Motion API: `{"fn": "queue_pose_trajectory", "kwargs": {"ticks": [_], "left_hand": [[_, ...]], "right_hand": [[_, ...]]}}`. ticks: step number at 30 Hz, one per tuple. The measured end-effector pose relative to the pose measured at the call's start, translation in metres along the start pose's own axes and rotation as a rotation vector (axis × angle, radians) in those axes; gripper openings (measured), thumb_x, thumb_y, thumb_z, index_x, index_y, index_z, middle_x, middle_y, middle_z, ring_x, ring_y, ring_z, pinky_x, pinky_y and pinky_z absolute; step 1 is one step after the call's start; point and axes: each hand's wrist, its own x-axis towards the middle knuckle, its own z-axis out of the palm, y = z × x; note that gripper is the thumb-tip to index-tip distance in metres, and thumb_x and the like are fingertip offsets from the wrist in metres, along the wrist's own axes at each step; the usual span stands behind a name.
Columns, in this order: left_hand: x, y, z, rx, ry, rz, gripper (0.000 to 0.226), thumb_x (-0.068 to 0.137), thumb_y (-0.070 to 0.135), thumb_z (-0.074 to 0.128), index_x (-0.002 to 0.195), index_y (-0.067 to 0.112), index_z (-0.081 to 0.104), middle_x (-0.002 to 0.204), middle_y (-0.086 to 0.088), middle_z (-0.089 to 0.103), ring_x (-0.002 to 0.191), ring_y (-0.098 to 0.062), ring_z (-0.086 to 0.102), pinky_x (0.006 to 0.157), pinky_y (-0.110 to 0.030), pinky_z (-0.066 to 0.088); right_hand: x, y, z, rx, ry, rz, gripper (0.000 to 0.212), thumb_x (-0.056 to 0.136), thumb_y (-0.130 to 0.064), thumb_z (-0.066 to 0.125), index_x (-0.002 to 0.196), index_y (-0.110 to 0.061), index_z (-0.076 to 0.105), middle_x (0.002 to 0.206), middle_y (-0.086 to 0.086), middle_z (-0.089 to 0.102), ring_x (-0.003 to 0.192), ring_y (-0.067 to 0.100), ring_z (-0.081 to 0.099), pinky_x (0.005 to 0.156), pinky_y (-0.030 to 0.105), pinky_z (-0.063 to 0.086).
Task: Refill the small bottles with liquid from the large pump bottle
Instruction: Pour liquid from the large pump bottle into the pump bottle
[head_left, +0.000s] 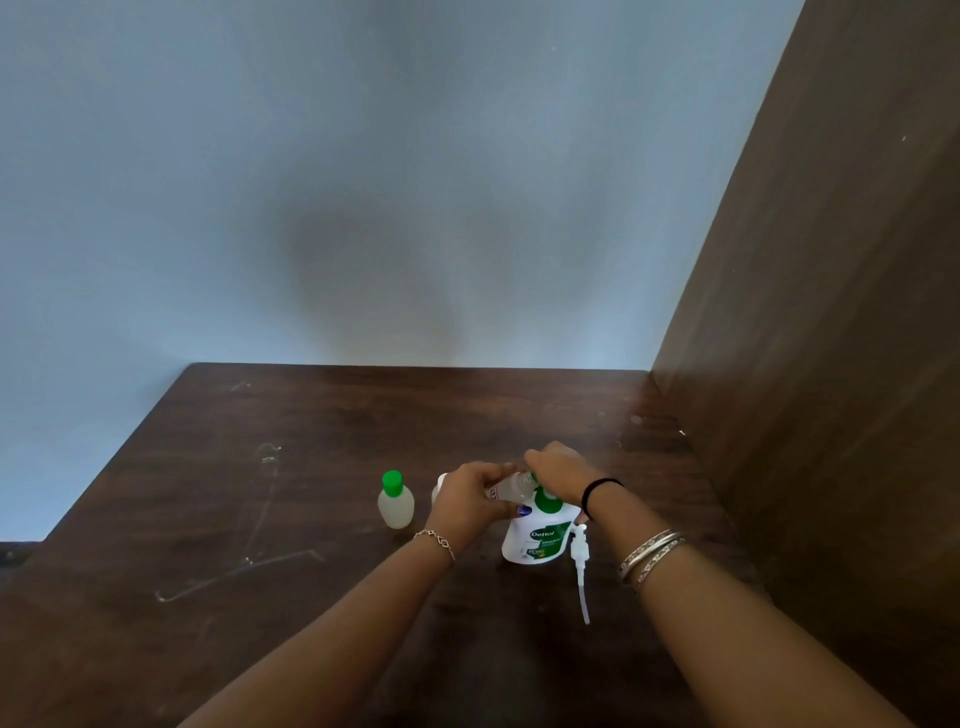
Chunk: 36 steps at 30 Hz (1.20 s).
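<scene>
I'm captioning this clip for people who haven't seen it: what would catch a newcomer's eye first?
First, the two hands meeting mid-table: the left hand holds a small clear bottle tilted on its side while the right hand grips its cap end. Just beneath them stands the large white Dettol bottle, its pump removed and lying to its right. A green-capped small bottle stands upright to the left.

One head-worn wide-angle camera looks forward and down from above the dark brown wooden table (260, 467). The pale blue wall (363, 156) fills the frame from 10 to 1 o'clock, and a brown wooden side panel (831, 312) stands at 3 o'clock. Both forearms enter from 6 o'clock, near the lens. Only this single view is provided.
</scene>
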Motion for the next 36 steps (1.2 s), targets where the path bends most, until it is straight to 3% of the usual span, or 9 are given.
{"fn": "queue_pose_trajectory", "kwargs": {"ticks": [3,8,12,15,21,25,28,34,36], "left_hand": [[-0.0016,-0.0023,0.0007,0.016,-0.003,-0.001,0.059,0.070,0.013,0.076,0.124,0.008,0.055,0.125,-0.007,0.059,0.113,-0.015,0.055,0.077,-0.004,0.031],[-0.0013,-0.0003,-0.0003,0.009,-0.002,0.018,0.055,0.069,0.013,0.077,0.121,0.010,0.058,0.118,-0.008,0.064,0.100,-0.009,0.055,0.069,-0.002,0.034],[0.0002,-0.0014,-0.0001,0.039,-0.009,0.007,0.059,0.068,0.017,0.078,0.123,0.013,0.056,0.123,-0.005,0.060,0.111,-0.014,0.056,0.076,-0.004,0.032],[-0.0002,-0.0039,0.0009,0.052,-0.002,0.005,0.059,0.069,0.018,0.077,0.124,0.012,0.056,0.125,-0.005,0.059,0.113,-0.014,0.055,0.077,-0.002,0.030],[-0.0001,-0.0001,0.0001,0.044,0.004,0.024,0.055,0.070,0.014,0.076,0.121,0.011,0.058,0.120,-0.007,0.063,0.109,-0.015,0.057,0.073,-0.005,0.031],[0.0005,-0.0022,0.0007,0.049,0.002,0.008,0.058,0.069,0.016,0.077,0.123,0.010,0.056,0.124,-0.008,0.060,0.113,-0.016,0.055,0.076,-0.003,0.029],[0.0000,-0.0040,0.0012,0.043,0.002,-0.002,0.059,0.069,0.016,0.077,0.124,0.010,0.055,0.125,-0.007,0.060,0.113,-0.015,0.055,0.077,-0.002,0.029],[0.0005,0.0000,0.0004,0.015,0.002,0.006,0.057,0.068,0.013,0.077,0.122,0.009,0.057,0.123,-0.007,0.061,0.111,-0.015,0.056,0.076,-0.004,0.032],[0.0006,-0.0003,0.0002,0.023,-0.001,0.004,0.059,0.068,0.015,0.078,0.123,0.011,0.056,0.124,-0.007,0.060,0.113,-0.015,0.055,0.081,-0.008,0.034]], "right_hand": [[-0.0012,-0.0007,0.0032,-0.014,0.043,0.004,0.030,0.090,-0.026,0.040,0.063,-0.015,0.043,0.074,0.007,0.048,0.079,0.025,0.048,0.068,0.031,0.036],[-0.0008,0.0011,-0.0004,0.009,-0.034,0.005,0.027,0.093,-0.032,0.034,0.084,-0.013,0.049,0.089,0.009,0.052,0.078,0.020,0.047,0.072,0.032,0.038],[-0.0007,0.0011,0.0027,0.003,0.037,-0.005,0.032,0.091,-0.031,0.038,0.063,-0.015,0.042,0.075,0.007,0.048,0.077,0.024,0.046,0.070,0.032,0.036],[-0.0005,0.0012,0.0064,-0.012,0.114,-0.011,0.035,0.090,-0.027,0.041,0.057,-0.015,0.039,0.080,0.012,0.050,0.078,0.026,0.046,0.070,0.032,0.036],[0.0007,0.0020,-0.0004,-0.011,-0.025,-0.022,0.031,0.091,-0.034,0.037,0.065,-0.020,0.044,0.084,0.008,0.052,0.083,0.025,0.049,0.074,0.034,0.038],[0.0018,0.0014,0.0035,0.010,0.060,-0.020,0.036,0.091,-0.026,0.040,0.057,-0.014,0.041,0.065,0.005,0.045,0.076,0.026,0.046,0.067,0.031,0.035],[0.0006,0.0007,0.0070,-0.001,0.101,-0.017,0.037,0.090,-0.026,0.041,0.056,-0.015,0.039,0.065,0.005,0.044,0.076,0.026,0.045,0.068,0.031,0.034],[0.0019,0.0013,0.0004,0.002,-0.023,-0.005,0.031,0.092,-0.034,0.036,0.065,-0.019,0.043,0.078,0.005,0.049,0.081,0.024,0.048,0.074,0.035,0.038],[0.0033,0.0012,0.0015,-0.017,-0.002,-0.008,0.033,0.091,-0.030,0.037,0.062,-0.018,0.042,0.072,0.004,0.046,0.080,0.024,0.047,0.073,0.036,0.039]]}}
